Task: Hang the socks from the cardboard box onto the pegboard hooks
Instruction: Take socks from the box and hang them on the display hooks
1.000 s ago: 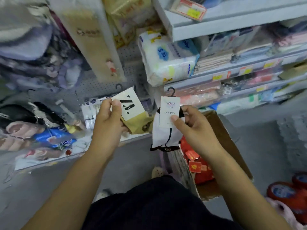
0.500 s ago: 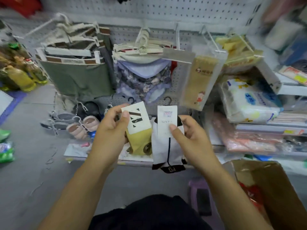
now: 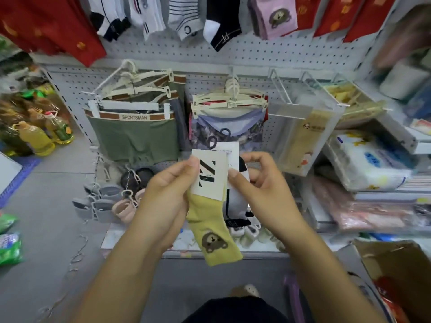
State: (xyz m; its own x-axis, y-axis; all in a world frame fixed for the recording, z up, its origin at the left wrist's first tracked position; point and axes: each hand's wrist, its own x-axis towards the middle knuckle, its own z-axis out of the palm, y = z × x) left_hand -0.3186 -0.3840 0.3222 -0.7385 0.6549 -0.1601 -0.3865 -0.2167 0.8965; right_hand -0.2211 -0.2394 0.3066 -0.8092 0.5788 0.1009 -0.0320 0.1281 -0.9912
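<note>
Pegboard (image 3: 245, 54) filled the back wall, and along its top edge a row of socks (image 3: 186, 17) hung from hooks, while hangers of underwear (image 3: 133, 136) crowded its middle. Near the person's right elbow a cardboard box (image 3: 384, 259) stood open, well apart from the board.

Both hands were held up between the two, in front of the board's middle. The left hand (image 3: 168, 194) pinched the card label (image 3: 210, 176) of a yellow sock (image 3: 210, 227) with a bear on it, thumb on the front and fingers curled behind. The right hand (image 3: 261, 190) gripped a white sock (image 3: 235, 201) with black trim in the same way, thumb pressed on its own label. That sock lay just behind the yellow one, with the two labels overlapping. Each label carried a small black hanger loop (image 3: 211, 144) at its top, and the two loops sat close together.

From here the likeliest trouble seemed to be those loops catching on each other, so that lifting one sock to a hook would drag the other along or pull it from its pinch. A thin card held by fingertips alone could also bend or slip as it was pushed onto a hook. Reaching the top edge meant passing the hangers, which a dangling toe might snag. The matching pairs up there were blurred, so a sock could end up on the wrong hook
</note>
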